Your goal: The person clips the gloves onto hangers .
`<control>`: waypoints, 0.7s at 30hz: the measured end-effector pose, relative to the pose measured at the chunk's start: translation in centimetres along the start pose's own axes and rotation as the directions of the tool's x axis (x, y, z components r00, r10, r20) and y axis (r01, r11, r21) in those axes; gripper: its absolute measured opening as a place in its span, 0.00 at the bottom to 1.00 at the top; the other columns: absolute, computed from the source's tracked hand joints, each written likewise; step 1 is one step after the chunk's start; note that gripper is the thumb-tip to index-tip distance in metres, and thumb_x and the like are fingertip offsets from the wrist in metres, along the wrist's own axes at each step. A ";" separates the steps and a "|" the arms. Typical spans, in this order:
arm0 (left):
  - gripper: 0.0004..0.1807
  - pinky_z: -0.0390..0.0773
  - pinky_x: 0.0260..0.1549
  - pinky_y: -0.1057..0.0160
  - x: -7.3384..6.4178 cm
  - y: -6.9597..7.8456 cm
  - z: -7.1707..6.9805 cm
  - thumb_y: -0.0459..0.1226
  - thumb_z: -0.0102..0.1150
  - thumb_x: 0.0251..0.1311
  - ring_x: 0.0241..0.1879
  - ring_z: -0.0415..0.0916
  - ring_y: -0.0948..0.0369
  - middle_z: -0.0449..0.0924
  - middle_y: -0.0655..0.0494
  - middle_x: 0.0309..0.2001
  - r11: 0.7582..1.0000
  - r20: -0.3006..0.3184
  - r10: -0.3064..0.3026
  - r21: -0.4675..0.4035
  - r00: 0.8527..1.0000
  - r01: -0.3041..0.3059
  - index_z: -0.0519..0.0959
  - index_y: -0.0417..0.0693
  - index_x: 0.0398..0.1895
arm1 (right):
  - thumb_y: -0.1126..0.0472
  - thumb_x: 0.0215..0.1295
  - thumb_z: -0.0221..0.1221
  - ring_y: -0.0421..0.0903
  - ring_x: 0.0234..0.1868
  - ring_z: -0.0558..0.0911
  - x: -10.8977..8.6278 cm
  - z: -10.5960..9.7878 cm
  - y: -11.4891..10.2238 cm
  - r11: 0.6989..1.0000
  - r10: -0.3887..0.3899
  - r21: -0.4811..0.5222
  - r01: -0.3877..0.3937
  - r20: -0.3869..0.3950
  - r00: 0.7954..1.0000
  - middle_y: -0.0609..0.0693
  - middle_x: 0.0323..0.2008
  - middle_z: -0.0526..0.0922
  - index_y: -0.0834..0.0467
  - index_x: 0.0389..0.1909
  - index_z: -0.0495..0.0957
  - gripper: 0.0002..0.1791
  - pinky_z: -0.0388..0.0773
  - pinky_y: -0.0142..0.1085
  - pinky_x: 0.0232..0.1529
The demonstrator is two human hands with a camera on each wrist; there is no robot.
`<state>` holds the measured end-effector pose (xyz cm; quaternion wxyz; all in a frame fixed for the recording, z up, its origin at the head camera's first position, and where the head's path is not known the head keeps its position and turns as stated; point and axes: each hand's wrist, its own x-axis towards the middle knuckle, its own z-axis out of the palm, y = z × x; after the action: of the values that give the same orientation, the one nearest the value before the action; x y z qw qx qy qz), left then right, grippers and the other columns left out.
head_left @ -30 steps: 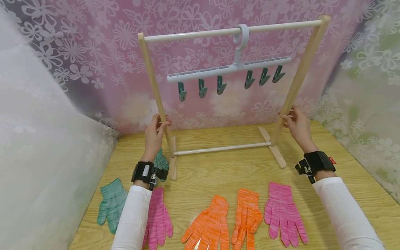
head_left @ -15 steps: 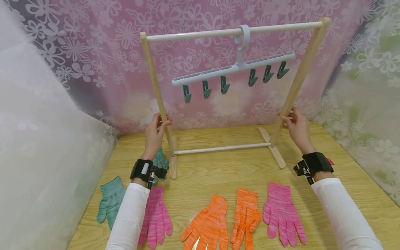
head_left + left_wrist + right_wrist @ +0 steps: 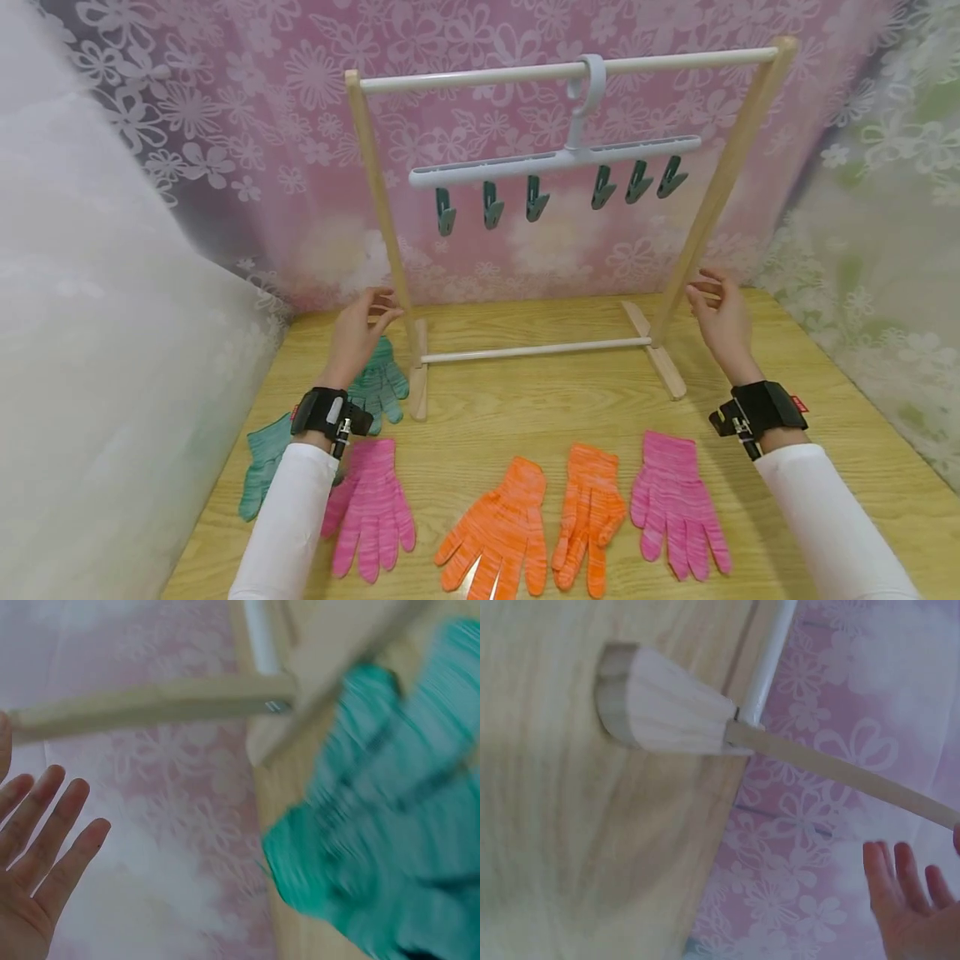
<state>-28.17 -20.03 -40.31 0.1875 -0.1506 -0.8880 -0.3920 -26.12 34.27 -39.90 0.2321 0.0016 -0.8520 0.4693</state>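
A small wooden drying rack stands upright at the back of the table. From its white top rod hangs a pale grey hanger with several dark green clips along its bar. My left hand is just outside the left post, its fingers spread and holding nothing in the left wrist view. My right hand is beside the right post with loosely bent fingers; in the right wrist view the fingertips are apart from the wood. A green glove lies below my left hand.
Nearer the front lie another green glove, partly under my left sleeve, a pink glove, two orange gloves and a second pink glove. Floral curtains close off the back and sides of the wooden table.
Both hands have let go of the rack's posts; the left moved left and down, the right slightly outward and down. The hanger has swung a little on the rod.
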 end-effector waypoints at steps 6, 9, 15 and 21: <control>0.16 0.84 0.45 0.46 -1.6 -2.1 -1.3 0.41 0.57 0.74 0.49 0.82 0.46 0.84 0.44 0.49 0.996 -0.040 -0.019 0.081 0.999 0.022 0.79 0.43 0.58 | 0.51 0.79 0.52 0.27 0.30 0.78 -2.3 0.6 -0.1 0.995 0.073 0.071 -0.063 -0.154 0.985 0.36 0.33 0.76 0.64 0.50 0.75 0.18 0.78 0.17 0.34; 0.13 0.85 0.42 0.45 -2.0 -2.6 -1.8 0.39 0.57 0.74 0.46 0.84 0.46 0.86 0.44 0.46 0.991 -0.064 0.003 0.132 0.998 0.006 0.81 0.42 0.54 | 0.52 0.79 0.53 0.27 0.27 0.79 -2.8 1.5 -1.4 0.996 0.006 0.091 0.009 -0.160 0.987 0.33 0.25 0.78 0.68 0.43 0.80 0.20 0.79 0.18 0.30; 0.11 0.84 0.39 0.46 -2.7 -3.1 -1.9 0.37 0.58 0.74 0.43 0.85 0.46 0.87 0.44 0.44 0.982 -0.080 -0.009 0.186 0.997 0.024 0.83 0.42 0.52 | 0.63 0.80 0.51 0.28 0.29 0.82 -2.6 5.1 -6.7 0.960 -0.200 0.189 0.205 -0.050 0.979 0.52 0.29 0.85 0.75 0.42 0.81 0.18 0.81 0.21 0.31; 0.12 0.83 0.42 0.46 -3.6 -3.2 -1.2 0.37 0.57 0.74 0.45 0.84 0.45 0.85 0.43 0.50 0.976 -0.055 -0.072 0.204 0.996 0.082 0.82 0.42 0.54 | 0.60 0.81 0.49 0.38 0.41 0.84 -2.8 9.3 -14.1 0.912 -0.337 0.296 0.283 0.147 0.930 0.63 0.44 0.86 0.66 0.55 0.82 0.17 0.83 0.27 0.41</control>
<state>-26.07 -23.41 -43.22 0.2075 -0.0865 -0.9243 -0.3083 -24.16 18.37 -33.95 0.2172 0.2147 -0.7875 0.5353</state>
